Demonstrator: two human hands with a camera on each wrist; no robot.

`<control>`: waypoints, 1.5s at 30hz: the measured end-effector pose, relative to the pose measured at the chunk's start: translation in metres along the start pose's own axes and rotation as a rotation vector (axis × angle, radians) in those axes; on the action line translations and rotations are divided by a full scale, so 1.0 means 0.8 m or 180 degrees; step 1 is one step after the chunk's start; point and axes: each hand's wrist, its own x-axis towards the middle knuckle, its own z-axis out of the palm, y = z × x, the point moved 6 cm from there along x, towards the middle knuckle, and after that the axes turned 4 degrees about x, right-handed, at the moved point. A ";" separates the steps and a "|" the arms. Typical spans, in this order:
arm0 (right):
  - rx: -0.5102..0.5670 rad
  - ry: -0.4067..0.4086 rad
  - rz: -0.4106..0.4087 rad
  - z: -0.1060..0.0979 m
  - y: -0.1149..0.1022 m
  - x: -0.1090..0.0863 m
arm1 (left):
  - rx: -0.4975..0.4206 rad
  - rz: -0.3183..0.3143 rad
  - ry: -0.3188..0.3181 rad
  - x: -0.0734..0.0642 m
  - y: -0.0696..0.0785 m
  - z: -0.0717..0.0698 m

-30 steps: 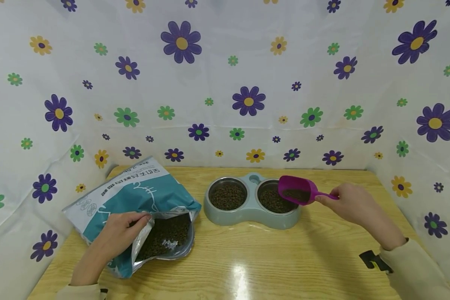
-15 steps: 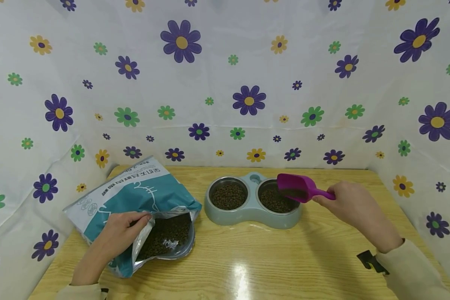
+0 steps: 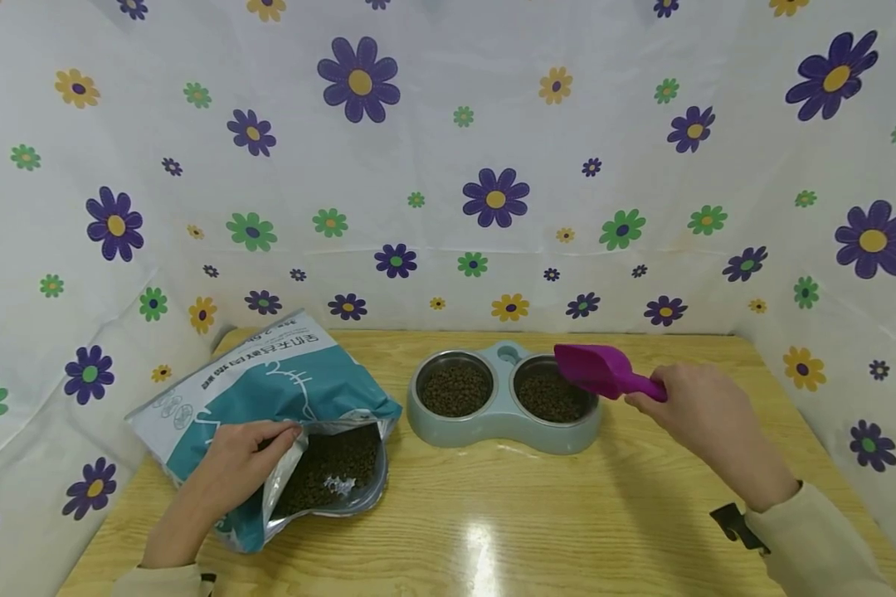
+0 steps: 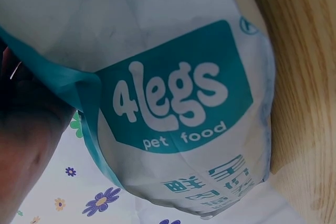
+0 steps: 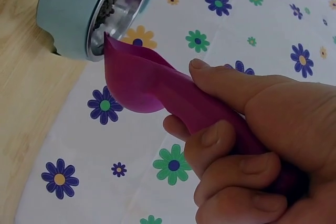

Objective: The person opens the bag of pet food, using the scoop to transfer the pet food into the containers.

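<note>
In the head view my right hand (image 3: 705, 419) grips the handle of a purple scoop (image 3: 593, 371), whose blade is tipped over the right bowl (image 3: 548, 394) of a pale blue double pet feeder (image 3: 504, 423). Fingers wrap round the scoop's handle in the right wrist view, thumb lying along it. Brown kibble lies in both the right bowl and the left bowl (image 3: 454, 388). At the left, my left hand (image 3: 235, 464) pinches the opening edge of a teal and white pet food bag (image 3: 269, 381) lying on its side, with kibble (image 3: 336, 468) showing inside.
The feeder and bag stand on a light wooden table (image 3: 448, 506). A white flower-print cloth (image 3: 433, 149) rises behind the table and along both sides. The bag's bulk takes up the table's left part.
The scoop has rolled over, from its hollow with kibble facing me to its purple underside showing, above the right bowl. The left hand and the bag stay in place.
</note>
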 end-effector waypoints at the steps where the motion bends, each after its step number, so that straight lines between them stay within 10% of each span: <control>1: -0.0011 0.0016 -0.0003 0.001 0.001 -0.001 | -0.0005 0.0003 -0.0004 0.000 0.000 0.000; 14: 0.0461 -0.0042 0.0229 0.008 0.026 -0.010 | -0.0005 0.0004 -0.0039 0.001 0.001 0.001; 26: 0.1682 -0.1044 0.0766 0.038 0.017 -0.024 | 0.0026 0.0022 -0.0024 0.001 0.001 0.000; 45: 0.3493 -0.2627 0.0419 0.125 -0.089 -0.063 | 0.0057 -0.0061 -0.0069 0.001 0.002 -0.001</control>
